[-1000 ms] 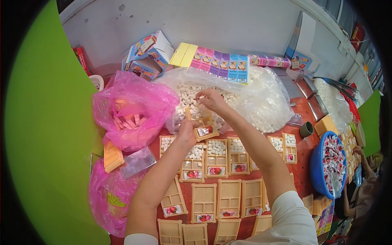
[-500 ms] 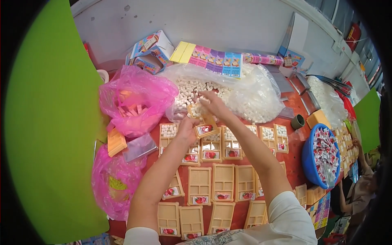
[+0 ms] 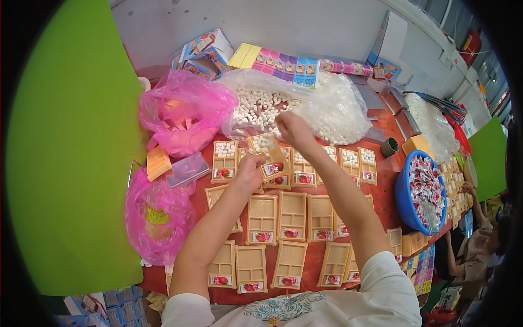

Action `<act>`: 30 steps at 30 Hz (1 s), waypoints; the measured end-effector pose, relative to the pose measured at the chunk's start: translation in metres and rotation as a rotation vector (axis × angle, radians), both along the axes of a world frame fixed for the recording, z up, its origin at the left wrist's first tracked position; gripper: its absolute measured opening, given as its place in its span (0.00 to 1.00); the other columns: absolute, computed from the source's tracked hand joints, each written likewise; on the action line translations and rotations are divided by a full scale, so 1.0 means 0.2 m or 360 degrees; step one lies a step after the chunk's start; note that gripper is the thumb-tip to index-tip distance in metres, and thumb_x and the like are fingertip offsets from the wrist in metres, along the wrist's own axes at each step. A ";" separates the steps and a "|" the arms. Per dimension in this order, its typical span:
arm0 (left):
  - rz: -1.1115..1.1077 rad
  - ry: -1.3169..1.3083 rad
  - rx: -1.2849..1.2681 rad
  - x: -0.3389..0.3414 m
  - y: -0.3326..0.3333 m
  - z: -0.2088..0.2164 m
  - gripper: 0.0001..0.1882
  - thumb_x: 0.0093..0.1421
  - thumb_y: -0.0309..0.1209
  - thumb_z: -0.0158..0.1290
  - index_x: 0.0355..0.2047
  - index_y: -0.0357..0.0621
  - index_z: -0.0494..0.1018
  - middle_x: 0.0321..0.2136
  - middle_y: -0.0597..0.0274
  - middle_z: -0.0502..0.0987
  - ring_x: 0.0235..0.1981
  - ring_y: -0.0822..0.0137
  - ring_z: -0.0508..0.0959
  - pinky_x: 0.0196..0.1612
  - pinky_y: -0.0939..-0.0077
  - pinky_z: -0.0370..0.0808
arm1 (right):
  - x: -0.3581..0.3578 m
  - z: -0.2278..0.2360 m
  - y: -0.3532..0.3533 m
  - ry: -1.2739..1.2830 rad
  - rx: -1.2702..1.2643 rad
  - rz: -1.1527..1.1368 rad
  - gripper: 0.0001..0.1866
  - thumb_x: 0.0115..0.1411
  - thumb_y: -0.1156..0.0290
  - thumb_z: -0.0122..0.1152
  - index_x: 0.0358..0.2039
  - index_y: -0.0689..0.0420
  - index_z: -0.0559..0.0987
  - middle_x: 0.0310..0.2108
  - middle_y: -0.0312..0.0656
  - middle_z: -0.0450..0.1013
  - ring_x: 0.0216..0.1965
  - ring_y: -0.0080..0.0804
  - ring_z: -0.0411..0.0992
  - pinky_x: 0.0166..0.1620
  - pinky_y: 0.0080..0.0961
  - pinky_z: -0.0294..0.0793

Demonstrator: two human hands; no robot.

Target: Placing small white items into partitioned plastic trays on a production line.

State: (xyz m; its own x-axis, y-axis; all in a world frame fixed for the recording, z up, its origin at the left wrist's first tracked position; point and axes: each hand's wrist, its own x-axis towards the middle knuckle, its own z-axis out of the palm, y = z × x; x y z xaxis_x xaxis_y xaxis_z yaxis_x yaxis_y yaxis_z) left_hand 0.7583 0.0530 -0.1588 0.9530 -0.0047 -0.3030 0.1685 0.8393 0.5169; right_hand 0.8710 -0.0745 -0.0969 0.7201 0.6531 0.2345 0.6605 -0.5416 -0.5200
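My left hand (image 3: 250, 173) grips a tan divided tray (image 3: 274, 170), tilted above the table. White marshmallow-like pieces (image 3: 262, 144) lie in its upper compartment, and a strawberry-printed sachet sits in a lower one. Beyond the tray, my right hand (image 3: 295, 129) is closed, knuckles up, at the near edge of a loose pile of white pieces (image 3: 256, 109). What its fingers hold, if anything, is hidden. Under my arms stand rows of trays. Those in the far row, such as one tray (image 3: 224, 158), contain white pieces and sachets; nearer ones, like another tray (image 3: 262, 212), show only a sachet.
The pile rests on a clear plastic bag (image 3: 335, 117). Pink bags (image 3: 185, 106) and orange blocks (image 3: 158, 162) are at left. To the right stand a blue basin (image 3: 404, 196) of sachets and a green cup (image 3: 389, 146). Another person's arm (image 3: 477, 204) reaches in at far right.
My right hand has moved away from the held tray toward the pile's right side, and its fingers have curled. My left hand still holds the tray. The whole view has shifted slightly.
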 end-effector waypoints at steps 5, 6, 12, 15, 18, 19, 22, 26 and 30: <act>-0.0024 -0.0099 -0.0075 -0.09 -0.01 0.03 0.21 0.48 0.13 0.41 0.45 0.36 0.65 0.40 0.51 0.73 0.40 0.57 0.76 0.45 0.58 0.76 | -0.10 0.09 -0.02 -0.0241 0.0064 -0.0090 0.15 0.51 0.70 0.54 0.41 0.60 0.75 0.36 0.52 0.70 0.39 0.50 0.70 0.42 0.40 0.70; -0.0006 -0.0092 -0.0061 -0.13 -0.02 0.05 0.20 0.48 0.13 0.41 0.44 0.35 0.66 0.40 0.52 0.73 0.40 0.58 0.76 0.45 0.60 0.76 | -0.13 0.09 -0.03 0.0039 0.0041 0.0050 0.18 0.51 0.70 0.55 0.44 0.60 0.74 0.37 0.53 0.70 0.40 0.51 0.69 0.43 0.40 0.70; -0.0126 -0.0062 -0.0115 -0.28 -0.12 -0.02 0.20 0.51 0.13 0.41 0.46 0.33 0.64 0.43 0.51 0.72 0.43 0.58 0.75 0.48 0.58 0.74 | -0.27 -0.12 -0.22 0.0375 0.0695 0.0062 0.22 0.58 0.65 0.52 0.52 0.58 0.69 0.42 0.42 0.71 0.38 0.34 0.71 0.42 0.29 0.70; -0.0235 -0.0102 -0.0156 -0.42 -0.21 0.09 0.20 0.51 0.13 0.42 0.47 0.33 0.64 0.44 0.50 0.72 0.45 0.58 0.75 0.50 0.58 0.74 | -0.45 -0.08 -0.38 0.0929 0.0881 -0.0116 0.25 0.56 0.66 0.55 0.54 0.61 0.67 0.39 0.39 0.71 0.34 0.25 0.69 0.34 0.24 0.70; -0.0323 -0.0062 -0.0177 -0.49 -0.32 0.08 0.22 0.51 0.13 0.42 0.49 0.33 0.63 0.43 0.52 0.72 0.45 0.60 0.75 0.49 0.62 0.75 | -0.65 -0.09 -0.52 0.1456 0.0966 -0.0309 0.29 0.52 0.72 0.58 0.55 0.61 0.65 0.31 0.39 0.69 0.29 0.22 0.68 0.26 0.19 0.67; -0.0336 -0.0048 -0.0119 -0.51 -0.39 0.10 0.22 0.52 0.14 0.42 0.49 0.34 0.63 0.44 0.52 0.72 0.45 0.60 0.75 0.49 0.62 0.75 | -0.69 -0.12 -0.58 0.1434 0.0995 -0.0357 0.29 0.52 0.72 0.57 0.55 0.61 0.65 0.30 0.38 0.68 0.27 0.22 0.67 0.25 0.20 0.67; -0.0503 -0.0108 -0.0052 -0.53 -0.57 0.08 0.20 0.56 0.18 0.41 0.50 0.37 0.62 0.45 0.54 0.72 0.45 0.60 0.75 0.48 0.62 0.75 | -0.78 -0.19 -0.76 0.1396 0.1109 -0.0512 0.28 0.51 0.74 0.55 0.55 0.62 0.64 0.27 0.36 0.66 0.25 0.23 0.66 0.24 0.21 0.66; -0.0338 0.0044 -0.0026 -0.51 -0.80 0.05 0.15 0.61 0.30 0.41 0.47 0.37 0.65 0.43 0.53 0.73 0.44 0.59 0.75 0.48 0.62 0.74 | -0.85 -0.23 -0.97 0.1308 0.1173 -0.0640 0.26 0.53 0.75 0.53 0.54 0.59 0.65 0.29 0.34 0.67 0.27 0.18 0.66 0.27 0.15 0.64; -0.0310 0.0061 -0.0008 -0.43 -1.00 0.03 0.16 0.62 0.33 0.40 0.49 0.41 0.65 0.42 0.54 0.75 0.43 0.58 0.75 0.47 0.59 0.74 | -0.84 -0.27 -1.20 0.1090 0.1146 -0.0686 0.25 0.52 0.77 0.50 0.53 0.61 0.66 0.29 0.34 0.69 0.29 0.18 0.67 0.29 0.17 0.66</act>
